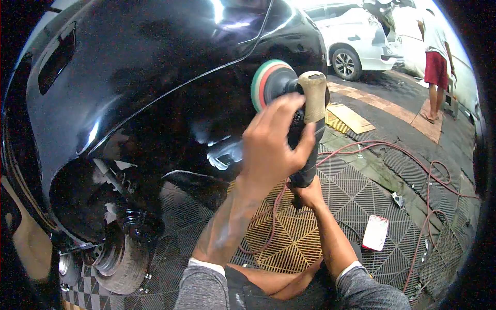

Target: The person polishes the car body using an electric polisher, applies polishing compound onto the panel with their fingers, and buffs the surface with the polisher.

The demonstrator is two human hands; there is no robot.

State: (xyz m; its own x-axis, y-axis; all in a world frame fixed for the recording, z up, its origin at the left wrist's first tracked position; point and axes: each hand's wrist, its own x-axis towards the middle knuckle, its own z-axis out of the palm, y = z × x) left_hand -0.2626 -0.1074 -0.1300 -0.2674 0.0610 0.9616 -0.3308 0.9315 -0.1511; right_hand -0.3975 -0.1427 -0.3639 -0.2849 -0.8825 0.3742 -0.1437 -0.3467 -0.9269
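Observation:
A polisher (305,150) with a tan worn front grip (313,98) stands nearly upright in front of me. Its round pad (268,85), layered green, cream and red, faces the glossy black car panel (206,67). Whether the pad touches the paint I cannot tell. My right hand (311,194) is wrapped round the polisher's lower end. My left hand (271,137) is beside the polisher's head, thumb and fingers apart and slightly blurred. Its fingertips overlap the tool in view, and contact is unclear.
A loose wheel (124,263) lies under the open wheel arch at lower left. A red hose (382,143) loops over the floor grating (346,186). On the right are a white-and-red flat item (375,232) and cardboard (351,118). Behind, a person (436,62) stands near a white car (356,41).

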